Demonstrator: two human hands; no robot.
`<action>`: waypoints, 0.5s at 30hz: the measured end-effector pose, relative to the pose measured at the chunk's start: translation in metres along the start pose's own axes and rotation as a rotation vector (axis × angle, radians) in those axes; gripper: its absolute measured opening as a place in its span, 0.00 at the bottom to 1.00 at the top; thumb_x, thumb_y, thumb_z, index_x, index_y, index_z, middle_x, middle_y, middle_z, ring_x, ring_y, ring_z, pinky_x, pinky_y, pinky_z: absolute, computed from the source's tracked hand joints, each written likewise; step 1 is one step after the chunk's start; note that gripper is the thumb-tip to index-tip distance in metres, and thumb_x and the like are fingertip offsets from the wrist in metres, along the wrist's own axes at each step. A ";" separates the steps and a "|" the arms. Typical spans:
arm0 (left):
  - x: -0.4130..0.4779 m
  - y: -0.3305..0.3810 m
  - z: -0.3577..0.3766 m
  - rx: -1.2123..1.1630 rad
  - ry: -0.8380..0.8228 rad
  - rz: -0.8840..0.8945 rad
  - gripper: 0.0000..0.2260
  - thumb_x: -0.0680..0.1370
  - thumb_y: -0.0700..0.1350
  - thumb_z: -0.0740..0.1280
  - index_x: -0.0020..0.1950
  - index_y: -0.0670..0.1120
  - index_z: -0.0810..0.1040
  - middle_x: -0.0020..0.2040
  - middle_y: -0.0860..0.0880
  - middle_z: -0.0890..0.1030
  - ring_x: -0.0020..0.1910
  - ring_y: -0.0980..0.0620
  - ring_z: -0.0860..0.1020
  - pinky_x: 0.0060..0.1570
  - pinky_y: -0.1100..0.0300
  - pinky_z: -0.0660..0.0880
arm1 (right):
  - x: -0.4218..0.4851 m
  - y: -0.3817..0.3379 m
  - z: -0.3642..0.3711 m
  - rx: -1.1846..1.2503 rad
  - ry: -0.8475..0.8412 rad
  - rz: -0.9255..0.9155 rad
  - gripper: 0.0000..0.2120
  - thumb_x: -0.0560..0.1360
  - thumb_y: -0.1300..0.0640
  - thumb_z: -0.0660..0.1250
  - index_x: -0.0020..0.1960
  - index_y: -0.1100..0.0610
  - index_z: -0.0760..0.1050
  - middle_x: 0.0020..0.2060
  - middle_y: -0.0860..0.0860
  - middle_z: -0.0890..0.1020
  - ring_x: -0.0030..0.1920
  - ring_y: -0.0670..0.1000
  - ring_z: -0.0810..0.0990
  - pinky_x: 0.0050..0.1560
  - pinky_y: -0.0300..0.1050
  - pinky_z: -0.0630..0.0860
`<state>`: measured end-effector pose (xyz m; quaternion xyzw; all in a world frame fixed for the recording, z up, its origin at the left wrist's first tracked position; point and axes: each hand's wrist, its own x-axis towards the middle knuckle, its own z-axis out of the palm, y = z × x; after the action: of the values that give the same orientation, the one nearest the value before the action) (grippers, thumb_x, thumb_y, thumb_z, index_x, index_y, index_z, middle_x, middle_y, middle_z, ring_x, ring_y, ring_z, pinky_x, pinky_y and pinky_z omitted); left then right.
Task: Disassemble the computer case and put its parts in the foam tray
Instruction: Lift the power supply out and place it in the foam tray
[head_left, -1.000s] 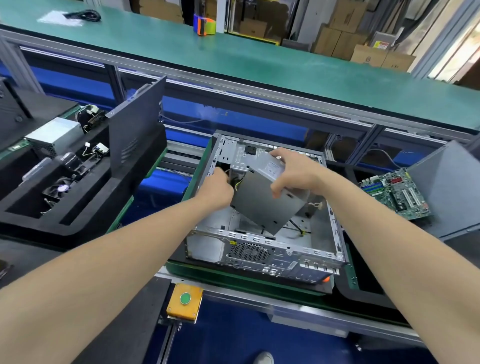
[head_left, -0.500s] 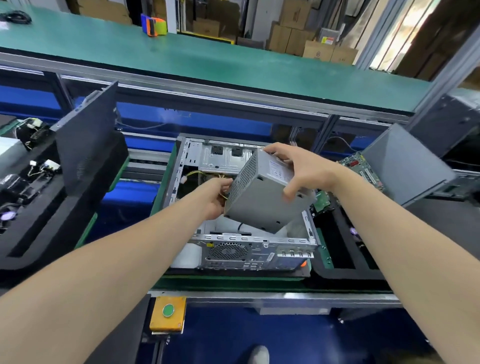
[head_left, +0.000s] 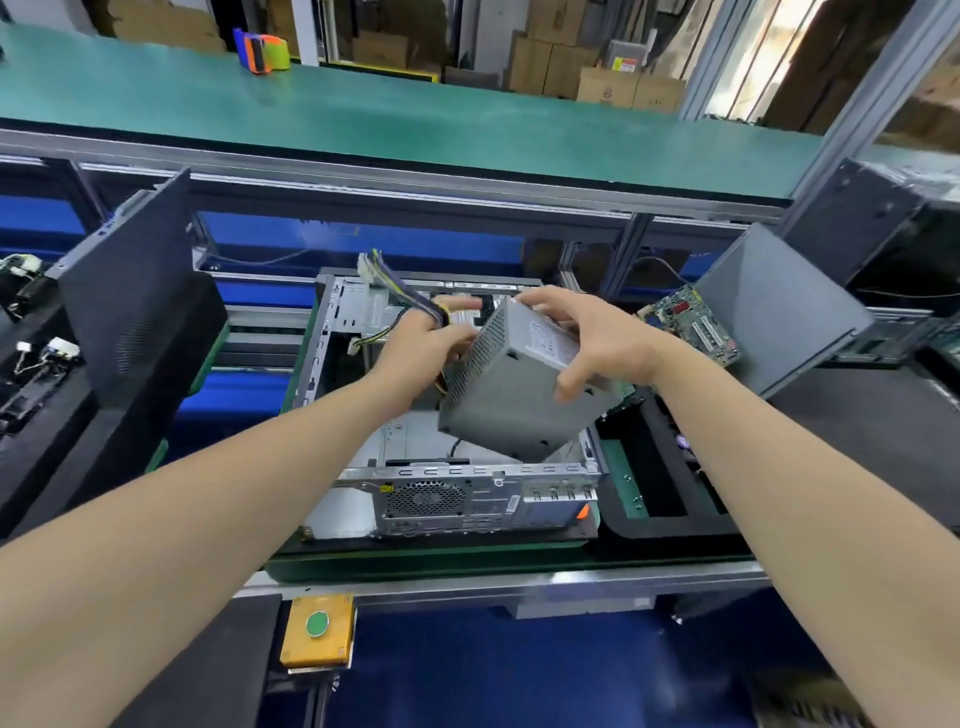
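From the head camera, the only view I have: my right hand (head_left: 597, 338) is spread wide over the top of the PSU (head_left: 519, 384), fingers on the far edge and thumb curled round the near face, so it carries the box on its own. The PSU hangs tilted, one corner down, above the open case (head_left: 467, 493) and clear of its floor. My left hand (head_left: 421, 348) is closed round the cables (head_left: 402, 293) where they leave the PSU's mesh side; one connector sticks up past my knuckles, and another branch droops toward the case's left wall. The tray (head_left: 670, 514) sits just right of the case, with a board (head_left: 691, 325) propped at its far end.

The risks, as I judge them:
- The drooping branch may catch on the case wall or frame as I swing right, jerking the box against a one-handed grip.
- That grip is on smooth metal and the box looks heavy, so a slip would drop its low corner onto the case rim.
- Loose connectors could whip into the board on the way over.
- I cannot tell which tray pocket is free, so a blind set-down may land on other parts.
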<state>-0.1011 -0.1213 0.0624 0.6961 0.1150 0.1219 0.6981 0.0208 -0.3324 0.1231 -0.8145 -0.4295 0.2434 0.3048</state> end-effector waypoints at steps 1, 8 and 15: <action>0.001 0.004 0.003 0.028 -0.042 0.048 0.13 0.83 0.43 0.66 0.67 0.51 0.79 0.47 0.52 0.86 0.45 0.53 0.83 0.49 0.56 0.78 | 0.000 0.002 -0.001 0.026 0.029 -0.011 0.50 0.55 0.61 0.80 0.76 0.48 0.69 0.65 0.48 0.78 0.61 0.44 0.79 0.55 0.36 0.76; 0.024 0.035 0.024 0.533 -0.335 0.270 0.46 0.65 0.65 0.78 0.79 0.57 0.62 0.69 0.60 0.73 0.66 0.68 0.72 0.61 0.69 0.71 | -0.005 0.023 -0.019 0.179 0.223 -0.070 0.46 0.54 0.63 0.80 0.71 0.46 0.74 0.61 0.50 0.81 0.57 0.46 0.81 0.53 0.41 0.79; 0.055 0.064 0.077 0.669 -0.207 0.387 0.42 0.65 0.69 0.77 0.75 0.58 0.68 0.69 0.57 0.75 0.68 0.58 0.73 0.71 0.51 0.69 | -0.013 0.048 -0.050 0.272 0.390 -0.104 0.47 0.53 0.62 0.82 0.70 0.45 0.74 0.61 0.51 0.82 0.58 0.51 0.82 0.52 0.47 0.82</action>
<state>-0.0247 -0.1755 0.1271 0.9024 -0.0559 0.1362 0.4049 0.0731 -0.3793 0.1259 -0.7744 -0.3671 0.1209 0.5009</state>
